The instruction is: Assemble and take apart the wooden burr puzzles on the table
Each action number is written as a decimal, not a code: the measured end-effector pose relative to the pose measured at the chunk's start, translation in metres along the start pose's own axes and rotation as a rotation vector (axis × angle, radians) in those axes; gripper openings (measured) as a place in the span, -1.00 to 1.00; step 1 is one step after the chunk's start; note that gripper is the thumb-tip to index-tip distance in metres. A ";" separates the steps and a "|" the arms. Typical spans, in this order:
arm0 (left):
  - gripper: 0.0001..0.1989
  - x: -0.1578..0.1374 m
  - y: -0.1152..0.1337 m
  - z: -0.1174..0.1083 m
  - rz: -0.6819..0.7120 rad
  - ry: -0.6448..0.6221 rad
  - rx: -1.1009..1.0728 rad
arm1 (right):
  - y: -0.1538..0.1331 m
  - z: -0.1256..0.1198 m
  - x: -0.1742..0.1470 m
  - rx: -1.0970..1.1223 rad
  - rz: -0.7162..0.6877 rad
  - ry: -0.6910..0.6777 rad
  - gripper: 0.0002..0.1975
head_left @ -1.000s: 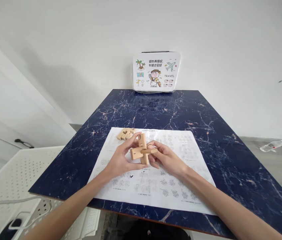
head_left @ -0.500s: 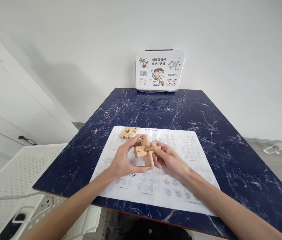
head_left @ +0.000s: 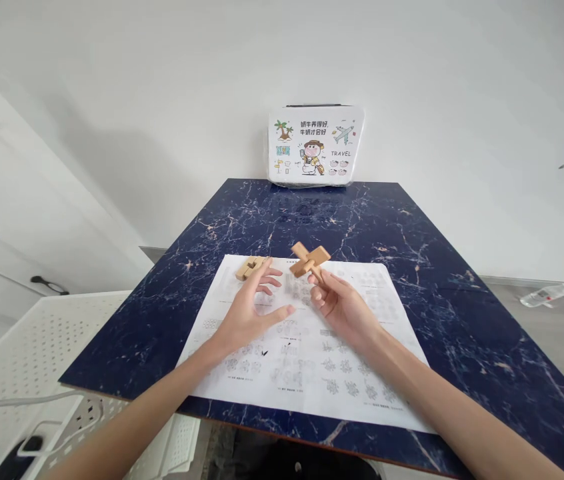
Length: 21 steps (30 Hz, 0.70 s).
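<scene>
Head view, what is the right hand (head_left: 342, 308) doing?

— Its fingertips pinch one arm of a wooden cross piece (head_left: 310, 259), two notched bars joined in an X. The piece sits at the far tip of that hand, lifted a little over the far edge of the printed sheet (head_left: 307, 347).

— And the left hand (head_left: 251, 312)?

— Released, gripping nothing. Its fingers are spread and slightly curled, hovering above the sheet, palm turned toward the right hand. Whether its heel touches the paper, I cannot tell.

— Anything near it?

— Just beyond its fingertips lie loose wooden blocks (head_left: 251, 267), a small cluster on the far left corner of the sheet. The index finger reaches close to them; contact is not clear.

— How do the cross piece and the blocks stand to each other?

— Apart, the cross to the right of the blocks, with the left hand's fingers below the gap between them.

— What lies under both hands?

— The sheet, covered in small diagrams, on a dark blue marbled table (head_left: 412, 240). Well beyond the hands, at the table's far edge, a cartoon box (head_left: 315, 144) stands against the wall.
</scene>
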<state>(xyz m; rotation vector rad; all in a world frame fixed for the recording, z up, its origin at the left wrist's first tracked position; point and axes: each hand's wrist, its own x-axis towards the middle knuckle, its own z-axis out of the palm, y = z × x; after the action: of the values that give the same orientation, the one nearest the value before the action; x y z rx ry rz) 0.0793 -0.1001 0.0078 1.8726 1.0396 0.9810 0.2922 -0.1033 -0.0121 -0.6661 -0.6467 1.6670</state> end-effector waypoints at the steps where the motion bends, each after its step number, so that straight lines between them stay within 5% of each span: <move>1: -0.20 0.000 0.000 0.000 -0.015 0.007 0.006 | -0.002 -0.004 0.003 0.017 -0.021 0.038 -0.81; 9: -0.57 -0.001 0.002 -0.001 -0.054 -0.043 0.103 | -0.016 -0.041 0.017 0.013 -0.300 0.282 -0.69; 15: -0.68 0.001 -0.001 0.000 -0.027 -0.044 0.115 | -0.015 -0.021 0.010 0.030 -0.105 0.257 -0.65; 21: -0.80 0.002 0.001 0.000 -0.041 -0.104 0.143 | -0.011 -0.001 0.001 -0.238 -0.045 0.115 -0.68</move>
<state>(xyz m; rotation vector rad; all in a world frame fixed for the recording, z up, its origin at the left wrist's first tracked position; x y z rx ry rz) 0.0803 -0.0990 0.0086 1.9871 1.1060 0.7954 0.2997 -0.1007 -0.0047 -0.9039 -0.7785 1.5113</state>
